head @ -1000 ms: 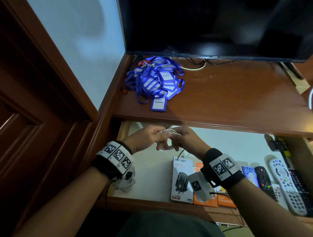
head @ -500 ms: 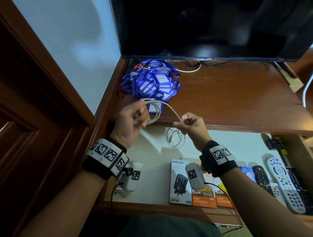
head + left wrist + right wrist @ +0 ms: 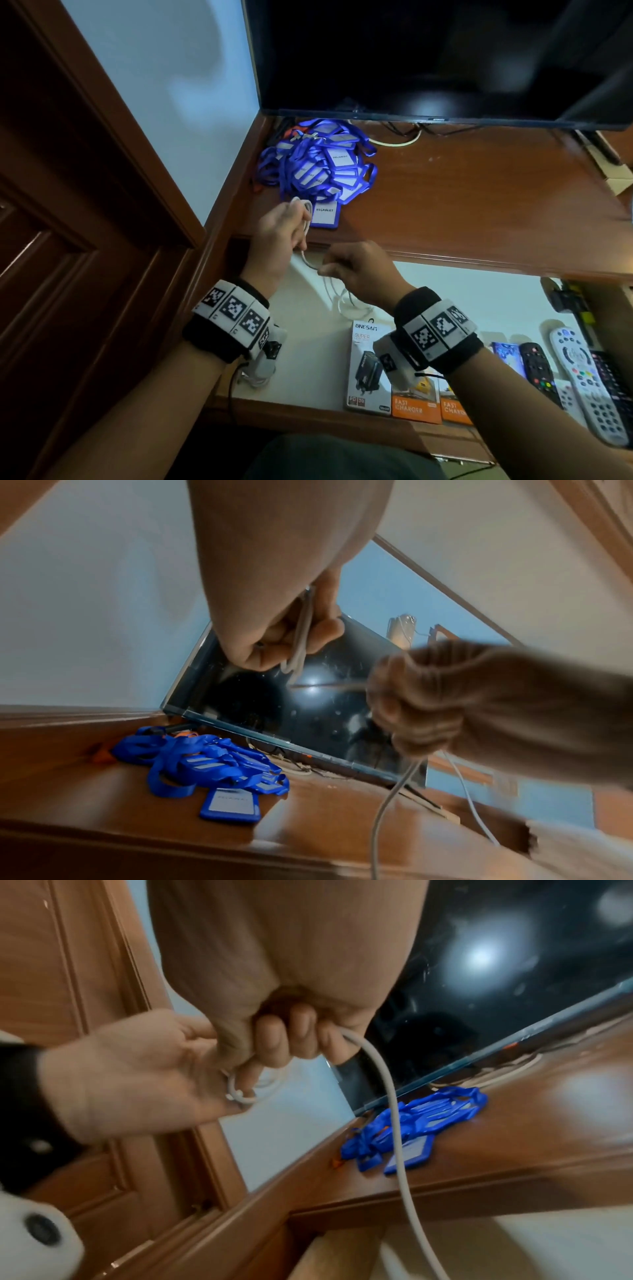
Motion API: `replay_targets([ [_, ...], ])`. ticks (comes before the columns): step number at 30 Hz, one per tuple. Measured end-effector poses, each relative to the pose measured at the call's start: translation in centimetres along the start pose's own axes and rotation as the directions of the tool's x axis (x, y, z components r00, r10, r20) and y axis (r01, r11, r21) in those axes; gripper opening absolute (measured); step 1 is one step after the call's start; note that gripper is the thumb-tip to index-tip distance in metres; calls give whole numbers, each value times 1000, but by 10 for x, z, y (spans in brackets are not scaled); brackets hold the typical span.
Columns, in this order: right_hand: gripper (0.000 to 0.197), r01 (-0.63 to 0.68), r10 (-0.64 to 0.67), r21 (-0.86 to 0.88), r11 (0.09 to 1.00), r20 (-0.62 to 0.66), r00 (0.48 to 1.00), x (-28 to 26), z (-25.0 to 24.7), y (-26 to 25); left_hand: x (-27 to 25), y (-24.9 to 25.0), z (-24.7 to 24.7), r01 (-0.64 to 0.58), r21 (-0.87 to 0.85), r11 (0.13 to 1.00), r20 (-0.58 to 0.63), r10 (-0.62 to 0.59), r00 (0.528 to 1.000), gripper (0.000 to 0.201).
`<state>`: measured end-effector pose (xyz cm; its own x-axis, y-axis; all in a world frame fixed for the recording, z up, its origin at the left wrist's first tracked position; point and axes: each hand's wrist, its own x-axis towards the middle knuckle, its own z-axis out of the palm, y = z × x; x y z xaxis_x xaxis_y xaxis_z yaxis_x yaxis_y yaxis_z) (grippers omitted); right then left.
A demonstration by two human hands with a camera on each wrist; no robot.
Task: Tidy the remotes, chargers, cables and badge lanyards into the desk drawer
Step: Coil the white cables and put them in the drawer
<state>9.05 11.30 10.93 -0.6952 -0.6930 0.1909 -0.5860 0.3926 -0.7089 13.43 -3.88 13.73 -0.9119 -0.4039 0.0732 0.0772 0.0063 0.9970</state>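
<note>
1. Charger boxes (image 3: 368, 368) and remotes (image 3: 582, 380) lie in the open drawer (image 3: 308, 342), partly hidden by the arms.
2. The right hand (image 3: 359, 270) pinches the white cable (image 3: 310, 262); the loose end hangs down.
3. The left hand (image 3: 281, 236) curls round the cable's loops.
4. Blue badge lanyards (image 3: 318, 164) sit on the table (image 3: 479, 192).

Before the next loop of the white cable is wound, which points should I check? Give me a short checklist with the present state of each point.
1. Left hand grips the wound loops of the white cable: ok.
2. Right hand pinches the free run of the cable: ok.
3. Cable between the hands free of knots: cannot tell, blurred.
4. Loose tail hangs into the open drawer, clear of the charger boxes: ok.
5. Cable does not touch the blue badge lanyards on the desk top: cannot tell.
6. Free drawer floor left of the boxes for the coil: ok.
</note>
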Motion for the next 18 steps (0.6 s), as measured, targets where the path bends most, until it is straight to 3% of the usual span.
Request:
replay_targets([
  [3, 14, 45, -57, 173, 984, 66, 996, -1, -2, -12, -5, -11, -1, -20, 142, 990, 69, 10, 998, 28],
  [7, 15, 60, -51, 259, 964, -41, 998, -4, -8, -11, -12, -20, 0, -32, 264, 964, 139, -6, 990, 26],
  [12, 15, 45, 22, 282, 958, -232, 972, -7, -9, -4, -19, -9, 5, 66, 179, 982, 278, -115, 954, 33],
  [14, 15, 29, 64, 297, 954, -300, 952, -9, -7, -3, -18, -8, 6, 100, 218, 971, 306, -165, 938, 40],
  [18, 33, -13, 157, 387, 922, -346, 925, -8, -7, 4, -19, -11, 4, 205, 205, 957, 391, -272, 879, 42],
])
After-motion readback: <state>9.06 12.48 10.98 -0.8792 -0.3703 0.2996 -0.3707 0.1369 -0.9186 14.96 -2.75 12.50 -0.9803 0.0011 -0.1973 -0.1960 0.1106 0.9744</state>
